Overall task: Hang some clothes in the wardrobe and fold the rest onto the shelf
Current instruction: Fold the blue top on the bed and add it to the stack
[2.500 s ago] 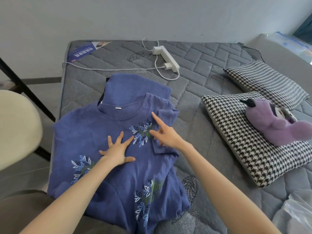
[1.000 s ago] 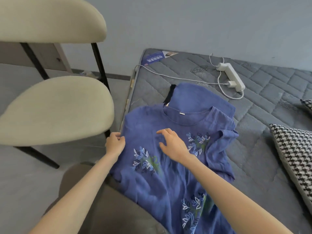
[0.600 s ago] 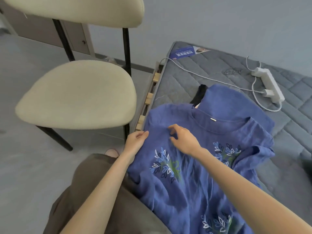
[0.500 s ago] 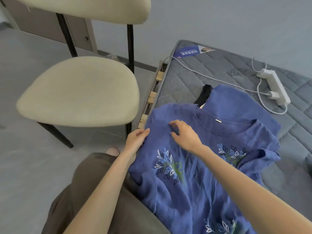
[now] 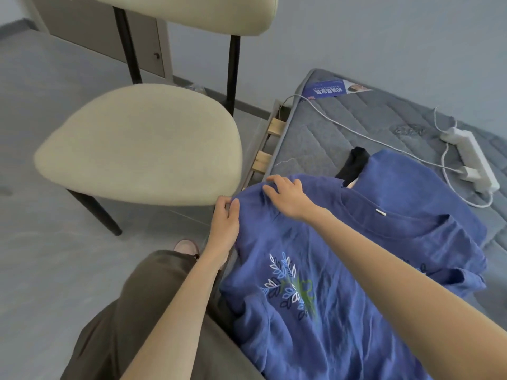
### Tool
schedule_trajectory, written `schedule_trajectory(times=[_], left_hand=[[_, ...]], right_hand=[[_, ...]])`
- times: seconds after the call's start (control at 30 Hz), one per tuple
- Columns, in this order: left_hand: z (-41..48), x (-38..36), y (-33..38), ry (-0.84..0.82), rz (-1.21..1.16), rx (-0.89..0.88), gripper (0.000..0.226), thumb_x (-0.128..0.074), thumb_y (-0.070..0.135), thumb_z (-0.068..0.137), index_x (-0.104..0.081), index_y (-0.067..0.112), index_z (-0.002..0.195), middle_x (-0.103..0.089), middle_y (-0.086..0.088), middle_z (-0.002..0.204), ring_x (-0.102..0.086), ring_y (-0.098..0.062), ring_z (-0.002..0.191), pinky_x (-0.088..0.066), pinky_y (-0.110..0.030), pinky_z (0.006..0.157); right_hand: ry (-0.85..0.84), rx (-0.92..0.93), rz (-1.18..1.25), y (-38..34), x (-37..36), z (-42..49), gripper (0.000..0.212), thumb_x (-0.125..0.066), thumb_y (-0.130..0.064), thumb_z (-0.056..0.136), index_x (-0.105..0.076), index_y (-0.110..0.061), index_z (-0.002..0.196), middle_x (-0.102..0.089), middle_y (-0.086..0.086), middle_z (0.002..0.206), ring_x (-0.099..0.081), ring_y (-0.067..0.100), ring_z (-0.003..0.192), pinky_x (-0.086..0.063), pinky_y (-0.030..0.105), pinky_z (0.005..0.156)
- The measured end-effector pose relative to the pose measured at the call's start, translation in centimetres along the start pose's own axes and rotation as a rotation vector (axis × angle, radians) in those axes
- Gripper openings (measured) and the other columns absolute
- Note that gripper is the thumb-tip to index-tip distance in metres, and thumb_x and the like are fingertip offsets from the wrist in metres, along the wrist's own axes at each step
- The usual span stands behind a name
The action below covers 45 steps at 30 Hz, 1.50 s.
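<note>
Blue shirt (image 5: pixel 315 270) face up on the bed (image 5: pixel 343 124), at its left edge, partly over another blue garment (image 5: pixel 411 174). Left hand (image 5: pixel 225 223): pinching the shirt's sleeve edge between thumb and fingers. Right hand (image 5: pixel 288 196): fingers curled into the shoulder cloth just beside, gripping it. Cream chair (image 5: pixel 142 141) close on the left; white power strip (image 5: pixel 469 157) farther back on the bed.
</note>
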<state>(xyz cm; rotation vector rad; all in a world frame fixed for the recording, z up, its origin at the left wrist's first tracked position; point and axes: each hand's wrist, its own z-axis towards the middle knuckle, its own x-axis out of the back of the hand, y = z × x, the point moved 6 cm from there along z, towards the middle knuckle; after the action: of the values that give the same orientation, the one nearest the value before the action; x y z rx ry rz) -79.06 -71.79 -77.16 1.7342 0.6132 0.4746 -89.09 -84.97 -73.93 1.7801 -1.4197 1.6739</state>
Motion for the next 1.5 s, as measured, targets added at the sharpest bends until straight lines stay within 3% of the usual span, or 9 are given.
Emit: schedule_trajectory(times=[0.23,0.4,0.5,0.67,0.77,0.93,1.1,1.33,1.5], left_hand=[[0.2,2.5,1.1,0.105,0.245,-0.190,0.013,-0.050,0.030,0.097,-0.048,0.018,0.100,-0.048,0.002,0.069,-0.048,-0.016,0.063,-0.041,-0.034,0.060],[0.3,2.9,1.3,0.115,0.241,-0.218,0.013,-0.062,0.018,0.091,-0.052,0.021,0.098,-0.058,0.009,0.092,-0.052,-0.005,0.077,-0.040,-0.019,0.067],[0.1,3.4,1.5,0.165,0.206,-0.214,0.018,-0.066,0.014,0.087,-0.054,0.022,0.099,-0.058,0.009,0.087,-0.054,-0.004,0.078,-0.040,-0.010,0.065],[-0.5,4.0,2.4,0.237,0.148,-0.217,0.023,-0.071,0.015,0.083,-0.055,0.023,0.099,-0.054,0.010,0.080,-0.053,-0.006,0.072,-0.040,-0.006,0.060],[-1.0,4.3,3.0,0.252,0.098,-0.230,0.025,-0.074,0.014,0.081,-0.056,0.022,0.097,-0.053,0.012,0.077,-0.049,-0.005,0.063,-0.041,-0.008,0.059],[-2.1,3.6,3.5,0.170,-0.074,-0.210,0.031,-0.081,0.010,0.072,-0.059,0.017,0.092,-0.059,0.004,0.077,-0.052,-0.004,0.063,-0.045,-0.014,0.060],[-3.5,0.6,3.5,-0.120,-0.064,-0.219,0.030,-0.081,0.004,0.070,-0.060,0.017,0.087,-0.065,0.004,0.083,-0.059,-0.005,0.070,-0.049,-0.018,0.065],[-6.7,-4.7,0.5,-0.510,0.248,-0.193,0.026,-0.080,0.016,0.074,-0.062,0.023,0.092,-0.069,0.008,0.087,-0.065,-0.014,0.069,-0.052,-0.019,0.068],[-6.4,-3.0,1.9,-0.250,0.471,-0.383,0.008,-0.068,0.025,0.084,-0.063,0.031,0.086,-0.063,0.020,0.082,-0.059,-0.003,0.067,-0.047,-0.022,0.067]], right_hand=[[-0.062,-0.049,-0.265,-0.9,-0.1,1.4,0.043,-0.045,-0.042,0.096,-0.050,-0.020,0.133,-0.045,0.008,0.136,-0.033,0.032,0.125,-0.031,0.044,0.097],[-0.033,-0.118,-0.303,-2.0,0.0,2.9,0.050,-0.043,-0.058,0.092,-0.063,-0.017,0.112,-0.057,0.007,0.120,-0.039,0.030,0.120,-0.026,0.045,0.095],[-0.121,-0.126,-0.346,-2.2,-0.2,3.6,0.037,-0.052,-0.049,0.089,-0.068,-0.021,0.107,-0.056,0.006,0.118,-0.039,0.029,0.119,-0.024,0.043,0.092],[-0.116,-0.104,-0.138,-3.0,0.8,3.7,0.023,-0.054,-0.025,0.089,-0.066,-0.011,0.103,-0.062,0.001,0.097,-0.053,0.022,0.100,-0.021,0.041,0.089],[0.049,-0.045,0.139,-3.7,2.9,3.7,0.003,-0.054,-0.016,0.090,-0.056,-0.015,0.092,-0.061,0.002,0.090,-0.055,0.021,0.090,-0.039,0.033,0.085],[0.115,0.041,0.321,-3.5,5.9,1.8,0.013,-0.052,-0.004,0.087,-0.054,-0.017,0.085,-0.064,0.004,0.078,-0.061,0.009,0.061,-0.049,0.020,0.068],[0.124,0.002,0.322,1.0,7.2,-1.8,0.018,-0.061,-0.006,0.085,-0.056,-0.023,0.080,-0.065,0.000,0.085,-0.062,0.017,0.088,-0.047,0.028,0.081],[0.113,-0.046,0.004,7.3,5.9,-5.6,0.020,-0.055,0.002,0.084,-0.068,-0.009,0.094,-0.070,0.006,0.101,-0.059,0.018,0.086,-0.045,0.026,0.081],[0.220,-0.211,0.166,7.9,5.0,-6.2,0.017,-0.049,-0.019,0.093,-0.063,-0.013,0.103,-0.067,0.003,0.104,-0.059,0.023,0.101,-0.042,0.030,0.085]])
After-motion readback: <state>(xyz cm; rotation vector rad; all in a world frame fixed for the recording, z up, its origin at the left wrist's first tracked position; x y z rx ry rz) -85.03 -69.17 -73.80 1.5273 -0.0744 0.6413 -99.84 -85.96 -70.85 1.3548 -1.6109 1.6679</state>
